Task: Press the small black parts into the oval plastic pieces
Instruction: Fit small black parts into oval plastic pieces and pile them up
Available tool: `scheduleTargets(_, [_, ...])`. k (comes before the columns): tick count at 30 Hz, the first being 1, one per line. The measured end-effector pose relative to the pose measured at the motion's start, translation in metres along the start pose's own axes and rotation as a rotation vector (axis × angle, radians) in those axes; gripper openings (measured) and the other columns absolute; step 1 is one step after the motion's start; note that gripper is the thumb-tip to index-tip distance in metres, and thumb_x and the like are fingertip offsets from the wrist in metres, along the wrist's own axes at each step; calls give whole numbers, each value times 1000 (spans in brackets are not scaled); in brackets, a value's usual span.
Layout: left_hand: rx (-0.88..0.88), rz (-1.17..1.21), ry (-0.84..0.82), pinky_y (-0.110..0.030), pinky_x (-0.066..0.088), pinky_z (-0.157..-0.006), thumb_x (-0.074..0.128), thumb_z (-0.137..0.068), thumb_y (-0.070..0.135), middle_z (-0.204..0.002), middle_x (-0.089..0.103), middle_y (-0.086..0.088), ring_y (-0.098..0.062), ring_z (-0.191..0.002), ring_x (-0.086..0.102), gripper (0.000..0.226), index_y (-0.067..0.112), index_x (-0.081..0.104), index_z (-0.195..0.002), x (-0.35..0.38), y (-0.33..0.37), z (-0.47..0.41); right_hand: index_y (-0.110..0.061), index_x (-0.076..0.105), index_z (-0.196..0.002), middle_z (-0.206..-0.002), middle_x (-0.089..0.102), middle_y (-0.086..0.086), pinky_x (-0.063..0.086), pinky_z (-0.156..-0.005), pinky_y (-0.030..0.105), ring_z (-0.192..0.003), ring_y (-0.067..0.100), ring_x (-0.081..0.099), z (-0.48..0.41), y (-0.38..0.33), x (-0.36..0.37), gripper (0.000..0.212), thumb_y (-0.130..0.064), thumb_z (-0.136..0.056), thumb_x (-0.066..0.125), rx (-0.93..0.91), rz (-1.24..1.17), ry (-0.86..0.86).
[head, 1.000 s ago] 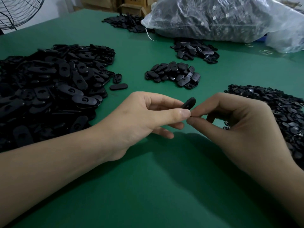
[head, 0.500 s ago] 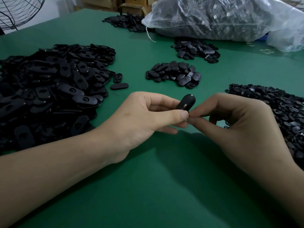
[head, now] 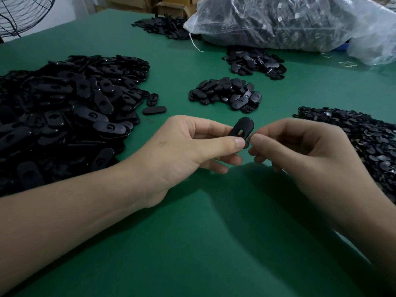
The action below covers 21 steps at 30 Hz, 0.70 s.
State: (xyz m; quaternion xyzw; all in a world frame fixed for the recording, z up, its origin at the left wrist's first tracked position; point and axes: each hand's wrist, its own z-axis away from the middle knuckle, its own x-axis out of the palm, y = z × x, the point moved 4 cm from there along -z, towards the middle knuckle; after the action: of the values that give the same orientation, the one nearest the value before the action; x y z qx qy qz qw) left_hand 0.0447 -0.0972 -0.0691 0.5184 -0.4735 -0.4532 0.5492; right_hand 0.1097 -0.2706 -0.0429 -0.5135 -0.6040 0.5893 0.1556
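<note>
Since a moment ago the oval piece (head: 243, 125) has swung up from nearly edge-on to stand with its slotted face toward the person, and the right hand (head: 300, 151) has drawn its fingertips in under it.

From where I stand, the green worktop (head: 192, 243) carries a clear bag (head: 289, 20) of dark parts at the far edge. On the left is a big heap of oval pieces (head: 64, 99), on the right a spread of small parts (head: 353, 133), and between them a smaller heap (head: 225, 95).

Above the worktop, the left hand (head: 188, 146) has its grip pinched on the oval piece's lower end, thumb on top. The right hand's grip seems closed on a small black part (head: 246, 145), held just beside the slot.

Both look light, stiff moulded plastic, smooth enough to slip. I'd hold the oval by its edges, leaving the slot free, and the tiny part by its rim.
</note>
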Motion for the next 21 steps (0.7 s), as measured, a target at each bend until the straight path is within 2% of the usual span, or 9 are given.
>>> scheduleTargets(2, [3,-9,-11,-21,58,-67,76,-88,13,-92,80,-5,-12,-78,76,12,10,80,-99,0,0,0,-20,77,-83,-75,75,1,51,-62,24,-66,11,67,1,1,3,18,-37,-82,72,14,22,-28])
scheduleTargets(6, [17,18,8,-22,59,-67,76,-88,15,-92,80,-6,-13,-78,76,13,11,81,-99,-1,0,0,-20,77,-83,-72,74,3,47,-56,19,-63,10,64,0,5,6,17,-36,-79,74,79,-114,-60])
scheduleTargets(10, [25,60,32,-23,59,-66,73,-90,12,-93,80,-8,-14,-78,76,12,9,80,-100,-2,0,-1,-18,77,-83,-72,73,5,46,-55,19,-65,10,63,0,8,6,21,-37,-78,71,108,-202,-62])
scheduleTargets(14, [39,61,44,-22,59,-67,71,-92,8,-92,79,-8,-15,-79,77,20,9,74,-112,-2,0,1,-17,76,-82,-71,72,4,45,-55,19,-64,9,62,0,9,6,23,-38,-78,70,109,-209,-70])
scheduleTargets(18, [72,35,58,-24,60,-69,72,-91,6,-91,79,-9,-16,-78,77,20,8,71,-111,-1,1,2,-16,74,-81,-70,71,2,45,-56,16,-62,8,61,0,7,5,20,-35,-81,70,82,-161,-64])
scheduleTargets(21, [103,-1,62,-23,60,-71,73,-90,4,-92,79,-8,-15,-80,77,16,7,75,-106,0,1,3,-21,72,-83,-71,70,-2,48,-58,16,-61,7,63,1,2,3,12,-32,-87,70,1,18,-32])
